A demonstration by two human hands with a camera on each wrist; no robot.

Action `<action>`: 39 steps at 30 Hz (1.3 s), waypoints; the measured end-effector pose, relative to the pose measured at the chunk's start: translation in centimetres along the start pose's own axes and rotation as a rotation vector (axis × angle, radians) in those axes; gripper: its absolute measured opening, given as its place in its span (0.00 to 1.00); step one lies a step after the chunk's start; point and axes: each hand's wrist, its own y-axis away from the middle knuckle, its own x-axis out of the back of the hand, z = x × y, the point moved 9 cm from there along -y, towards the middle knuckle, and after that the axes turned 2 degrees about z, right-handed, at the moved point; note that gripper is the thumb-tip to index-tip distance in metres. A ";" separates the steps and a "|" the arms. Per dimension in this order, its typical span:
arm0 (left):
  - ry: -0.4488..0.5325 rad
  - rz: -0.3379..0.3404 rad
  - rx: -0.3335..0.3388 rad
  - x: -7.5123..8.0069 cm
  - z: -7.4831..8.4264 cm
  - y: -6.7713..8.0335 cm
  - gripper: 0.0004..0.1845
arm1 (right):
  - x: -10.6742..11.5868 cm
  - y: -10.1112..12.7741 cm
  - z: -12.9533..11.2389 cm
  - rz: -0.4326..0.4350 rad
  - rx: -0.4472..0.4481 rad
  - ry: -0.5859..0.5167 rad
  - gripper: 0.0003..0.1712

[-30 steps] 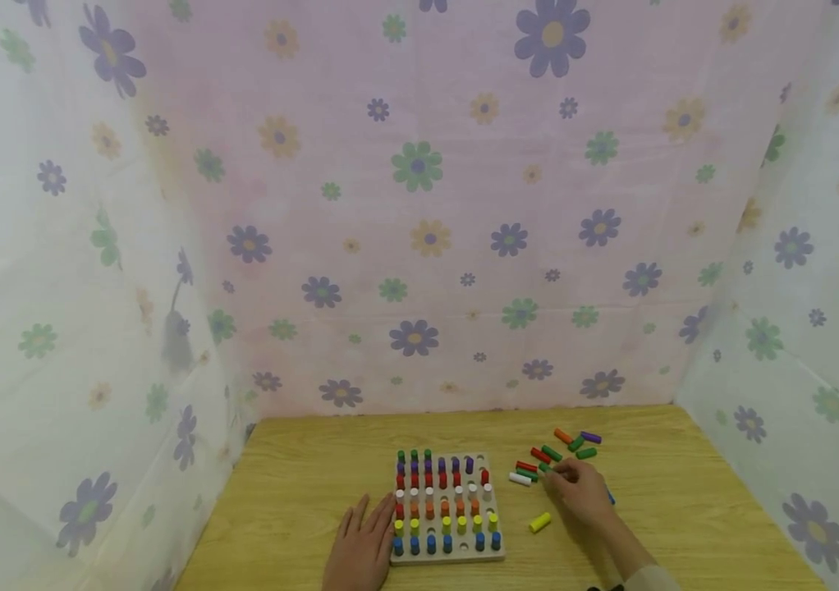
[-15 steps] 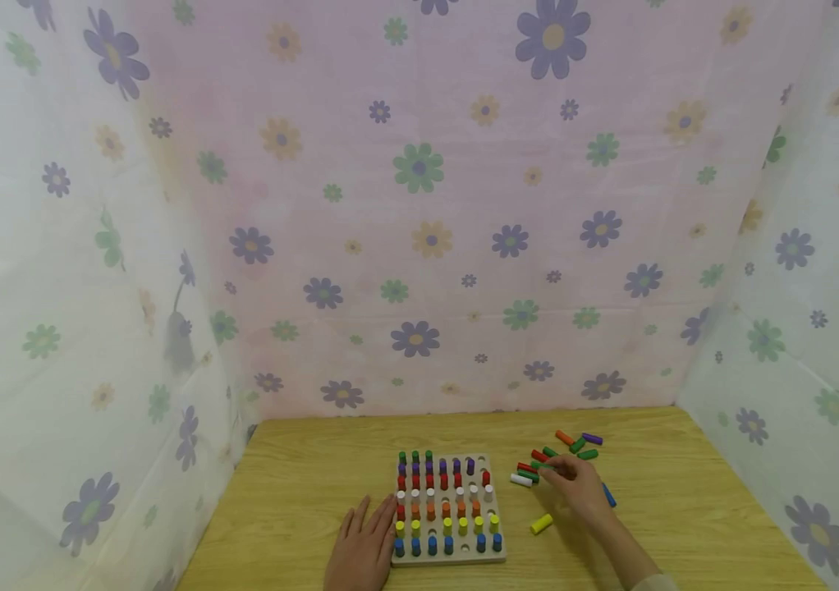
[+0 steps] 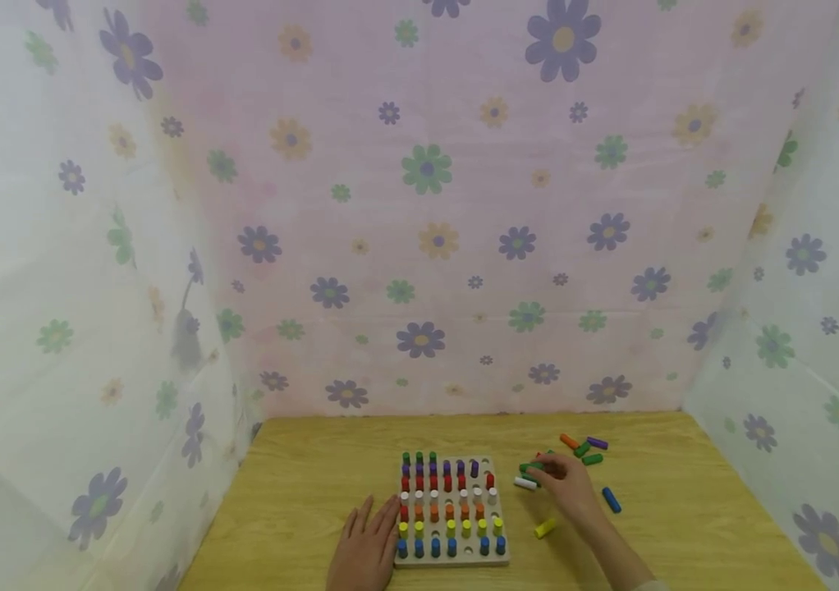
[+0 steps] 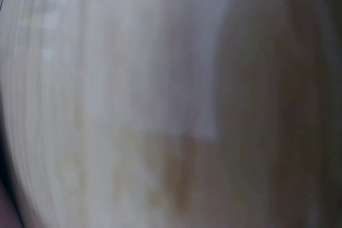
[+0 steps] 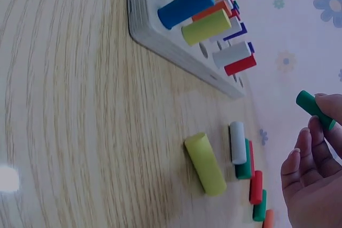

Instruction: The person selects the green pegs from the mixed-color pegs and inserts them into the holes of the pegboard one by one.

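Note:
A light wooden pegboard [image 3: 456, 563] carries coloured pegs in rows: green, purple, red, white, orange, yellow and blue, back to front. One red peg [image 3: 404, 512] stands at the left end of the orange row. My left hand [image 3: 364, 546] lies flat on the table, its fingers along the board's left edge. Right of the board, my right hand [image 3: 569, 491] pinches a green peg [image 5: 315, 109] between thumb and fingers, raised over the loose pegs. A white peg [image 3: 525, 483] lies just below that hand, and a yellow peg [image 3: 546, 528] nearer the front.
A blue peg [image 3: 612, 500] lies right of my right hand. Farther back are an orange peg [image 3: 569, 442], a purple peg [image 3: 598, 443] and green ones. Flowered cloth [image 3: 427, 246] walls the wooden table [image 3: 301, 460] in. The left wrist view is a blur.
My right hand has lifted the green peg from the pile and shifted slightly left, uncovering the blue peg. The left hand stays at the board's edge.

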 end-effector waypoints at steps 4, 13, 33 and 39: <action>-0.010 0.004 -0.012 -0.3 0.0 0.0 0.32 | -0.8 0.1 -0.5 -0.005 -0.006 -0.019 0.17; -0.008 0.016 -0.010 -0.2 -0.1 0.0 0.30 | -2.8 0.3 -2.0 -0.038 0.006 -0.046 0.14; -0.024 0.015 0.002 0.2 0.1 0.0 0.32 | -7.8 -0.2 -5.0 -0.120 0.129 -0.034 0.10; -0.009 0.019 0.002 0.0 0.0 0.0 0.31 | -9.4 -0.4 -5.8 -0.158 0.185 -0.005 0.10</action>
